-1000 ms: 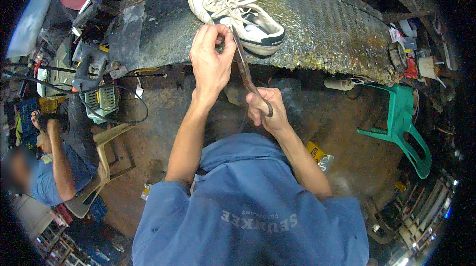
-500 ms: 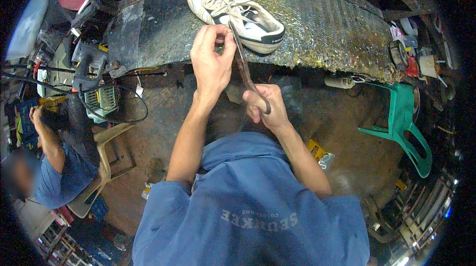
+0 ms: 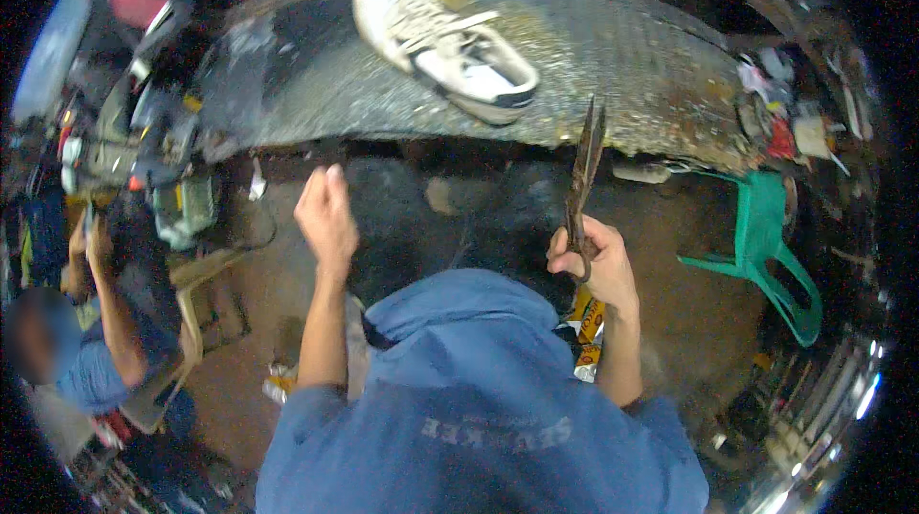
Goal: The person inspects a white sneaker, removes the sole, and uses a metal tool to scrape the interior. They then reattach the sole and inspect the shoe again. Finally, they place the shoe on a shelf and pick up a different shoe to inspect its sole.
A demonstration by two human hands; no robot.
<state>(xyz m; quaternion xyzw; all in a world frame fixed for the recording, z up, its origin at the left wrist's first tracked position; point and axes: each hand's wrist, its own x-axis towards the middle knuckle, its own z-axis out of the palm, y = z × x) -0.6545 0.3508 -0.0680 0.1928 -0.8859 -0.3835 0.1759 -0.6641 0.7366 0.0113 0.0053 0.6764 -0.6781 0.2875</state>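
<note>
My right hand (image 3: 601, 256) is wrapped around the handles of a pair of rusty scissors (image 3: 582, 179). Their blades point up and away from me, slightly apart at the tips, right of a white sneaker (image 3: 392, 24). The sneaker lies on the dark workbench (image 3: 316, 83), toe to the far left and dark-trimmed heel toward the near right, with loose off-white laces. Off to the left, my left hand (image 3: 327, 222) is raised short of the bench edge, touching nothing I can see. Its fingers are drawn together; motion blur hides whether anything small is between them.
A green plastic chair (image 3: 761, 236) stands on the floor at right. At left, a person in a blue shirt (image 3: 115, 351) sits on a beige chair (image 3: 190, 313) near a pale plastic basket (image 3: 185, 211). Yellow packets (image 3: 586, 323) lie beside my right forearm. Clutter crowds both bench ends.
Both hands have drawn back from the sneaker and moved apart, the left one leftward, the right one rightward with the scissors. The seated person at left has brought both hands together around something.
</note>
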